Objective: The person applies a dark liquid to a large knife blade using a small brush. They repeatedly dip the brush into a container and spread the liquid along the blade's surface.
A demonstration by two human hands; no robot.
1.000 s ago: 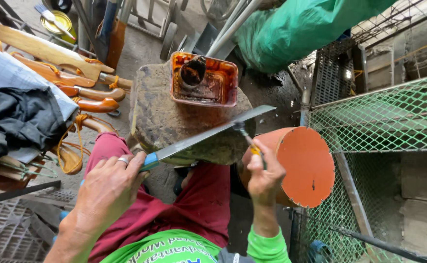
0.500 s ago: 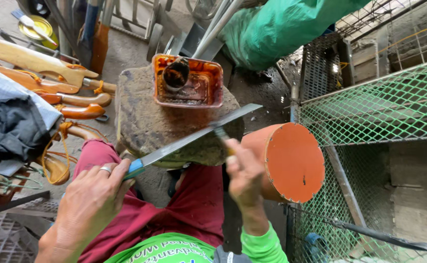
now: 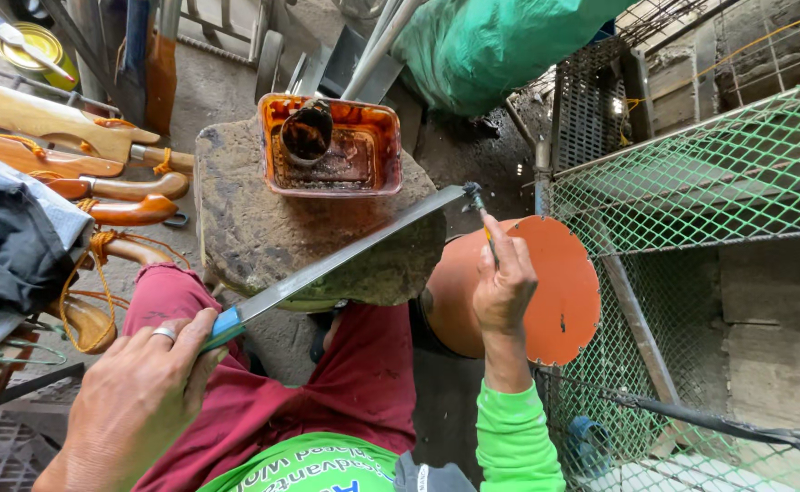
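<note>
My left hand grips the blue handle end of a long metal blade that runs diagonally up to the right over a round stone block. My right hand holds a small brush whose bristles touch the blade's tip. An orange-stained square tub with a dark cup in it sits on the far part of the block. My red trousers are below the blade.
An orange round bucket lies on its side to the right of my knee. Green wire mesh panels stand at right. Several wooden handles and folded cloth lie at left. A green tarp is at the back.
My right hand has carried the brush from the middle of the blade out to its tip. The left hand keeps its grip on the handle.
</note>
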